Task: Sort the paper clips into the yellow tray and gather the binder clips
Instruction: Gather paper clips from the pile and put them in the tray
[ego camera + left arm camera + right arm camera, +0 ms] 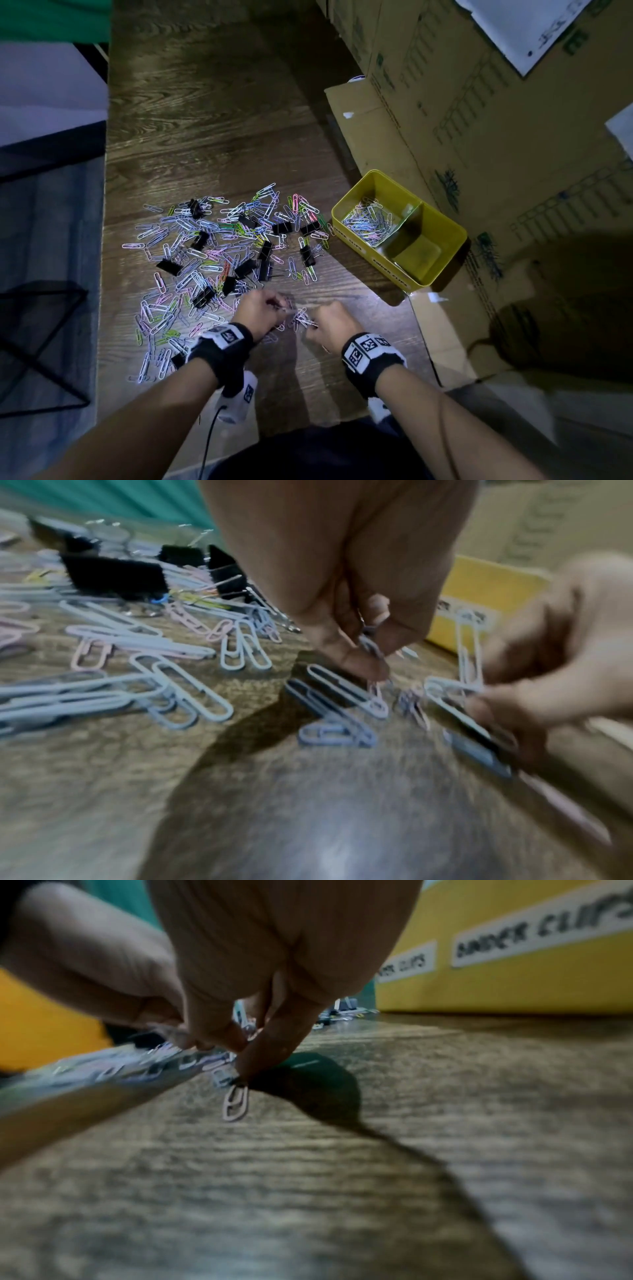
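Note:
Pastel paper clips (191, 240) mixed with black binder clips (265, 253) lie spread over the wooden table (205, 120). The yellow tray (442, 274) stands to the right; its far compartment holds paper clips (368, 221), and its near compartment looks empty. My left hand (281, 308) sits at the pile's near edge and pinches a paper clip (371, 646) between thumb and finger. My right hand (313, 323), close beside it, grips a small bunch of paper clips (466, 669). One pinkish clip (235, 1104) lies just under the right hand's fingertips (250, 1066).
Cardboard boxes (479, 120) crowd the table's right side behind the tray. The tray's front wall (514, 988) carries white labels, one reading binder clips. A black mesh basket (41, 342) is off the table's left edge. A cable (209, 442) hangs from my left wrist.

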A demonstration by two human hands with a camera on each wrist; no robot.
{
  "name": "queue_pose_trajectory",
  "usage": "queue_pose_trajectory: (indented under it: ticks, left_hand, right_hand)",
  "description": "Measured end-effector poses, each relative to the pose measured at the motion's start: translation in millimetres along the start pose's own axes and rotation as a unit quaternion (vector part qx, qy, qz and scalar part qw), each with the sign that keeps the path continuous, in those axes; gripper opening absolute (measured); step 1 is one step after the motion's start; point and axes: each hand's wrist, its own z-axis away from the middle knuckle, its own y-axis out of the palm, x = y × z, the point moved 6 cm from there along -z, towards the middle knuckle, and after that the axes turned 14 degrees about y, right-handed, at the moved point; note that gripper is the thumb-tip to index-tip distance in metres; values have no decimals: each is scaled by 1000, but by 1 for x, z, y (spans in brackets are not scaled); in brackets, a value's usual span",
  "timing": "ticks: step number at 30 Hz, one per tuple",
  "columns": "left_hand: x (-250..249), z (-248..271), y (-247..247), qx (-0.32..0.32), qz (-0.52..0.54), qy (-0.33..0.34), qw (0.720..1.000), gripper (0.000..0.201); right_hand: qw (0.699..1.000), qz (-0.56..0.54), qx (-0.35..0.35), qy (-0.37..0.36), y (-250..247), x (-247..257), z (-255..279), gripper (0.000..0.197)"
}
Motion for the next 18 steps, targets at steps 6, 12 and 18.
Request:
queue_pose_trajectory:
  ticks: [6,12,18]
  left_hand:
    - [-33,-26,-23,-11,257,-50,965,14]
    - [-125,-90,-19,-42,308,40,950,21]
    - [-159,-130,9,23,220,50,974,33]
  right_hand:
    - [949,-306,-57,50,-29,-28,7,8]
    - [849,-484,-210,24,-105,-42,23,36]
    - [853,-395,-337,55,-186,-58,23,18]
